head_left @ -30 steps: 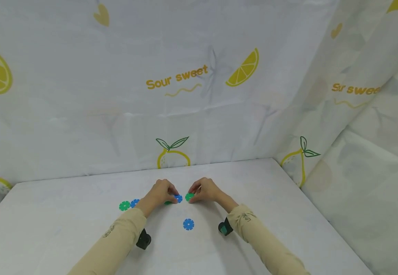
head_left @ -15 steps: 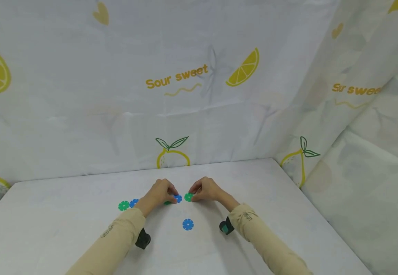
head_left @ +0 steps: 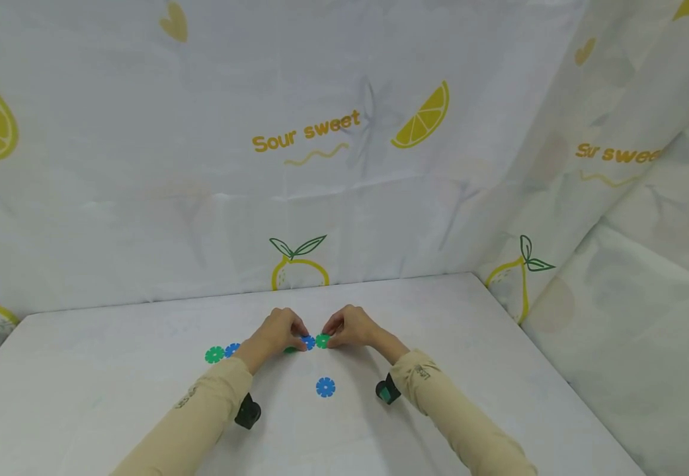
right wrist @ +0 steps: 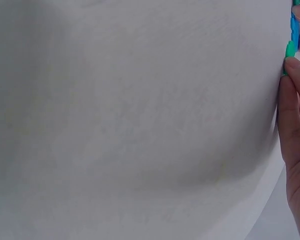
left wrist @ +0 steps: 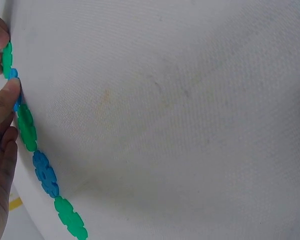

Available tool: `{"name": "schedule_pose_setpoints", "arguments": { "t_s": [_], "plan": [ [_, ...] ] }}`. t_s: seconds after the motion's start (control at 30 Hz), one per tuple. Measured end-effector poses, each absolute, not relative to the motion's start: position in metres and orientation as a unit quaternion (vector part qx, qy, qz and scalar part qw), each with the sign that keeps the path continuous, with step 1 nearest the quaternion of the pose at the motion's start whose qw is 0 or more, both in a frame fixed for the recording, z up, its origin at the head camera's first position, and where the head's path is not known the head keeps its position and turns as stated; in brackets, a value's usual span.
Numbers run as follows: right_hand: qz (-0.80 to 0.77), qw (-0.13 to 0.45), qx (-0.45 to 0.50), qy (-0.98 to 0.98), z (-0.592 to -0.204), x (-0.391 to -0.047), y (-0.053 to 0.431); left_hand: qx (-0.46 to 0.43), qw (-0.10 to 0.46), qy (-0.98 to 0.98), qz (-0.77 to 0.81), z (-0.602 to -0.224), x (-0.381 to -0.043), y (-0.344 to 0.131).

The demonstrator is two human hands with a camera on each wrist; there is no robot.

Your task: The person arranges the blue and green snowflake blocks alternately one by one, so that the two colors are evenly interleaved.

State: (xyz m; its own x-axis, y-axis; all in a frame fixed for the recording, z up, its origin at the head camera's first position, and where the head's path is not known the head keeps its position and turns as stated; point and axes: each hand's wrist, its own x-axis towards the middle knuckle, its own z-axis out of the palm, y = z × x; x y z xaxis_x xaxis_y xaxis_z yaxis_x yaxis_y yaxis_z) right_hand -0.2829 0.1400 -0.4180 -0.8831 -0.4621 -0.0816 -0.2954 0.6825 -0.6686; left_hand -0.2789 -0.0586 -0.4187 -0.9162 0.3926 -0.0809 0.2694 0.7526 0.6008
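My left hand (head_left: 274,335) pinches a blue notched snowflake disc (head_left: 309,342) between thumb and fingers. From that disc a row of alternating discs runs left: a green disc (left wrist: 26,127), another blue disc (left wrist: 45,173) and a green end disc (left wrist: 70,218), edge to edge. My right hand (head_left: 353,327) pinches a separate green snowflake disc (head_left: 323,340), its rim up against the right edge of the blue one. In the right wrist view the green disc (right wrist: 290,49) meets the blue disc (right wrist: 294,31). Whether their notches interlock, I cannot tell.
A loose blue snowflake disc (head_left: 325,387) lies flat on the white tabletop (head_left: 112,383), nearer to me than the hands. Black wrist devices (head_left: 248,411) hang below both sleeves. Behind the table hangs a white curtain (head_left: 344,211) printed with lemons.
My right hand has moved slightly left, bringing its green disc from a small gap up to the blue disc's edge. The left hand and the row have stayed nearly still.
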Motion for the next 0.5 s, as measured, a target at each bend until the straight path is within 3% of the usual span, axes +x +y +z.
{"name": "schedule_pose_setpoints", "arguments": {
  "t_s": [0.5],
  "plan": [
    [-0.336,0.123,-0.195,0.913,-0.4163,-0.2805,0.1384,0.202,0.101,0.933,0.281,-0.4228,-0.2797,-0.0585]
  ]
}}
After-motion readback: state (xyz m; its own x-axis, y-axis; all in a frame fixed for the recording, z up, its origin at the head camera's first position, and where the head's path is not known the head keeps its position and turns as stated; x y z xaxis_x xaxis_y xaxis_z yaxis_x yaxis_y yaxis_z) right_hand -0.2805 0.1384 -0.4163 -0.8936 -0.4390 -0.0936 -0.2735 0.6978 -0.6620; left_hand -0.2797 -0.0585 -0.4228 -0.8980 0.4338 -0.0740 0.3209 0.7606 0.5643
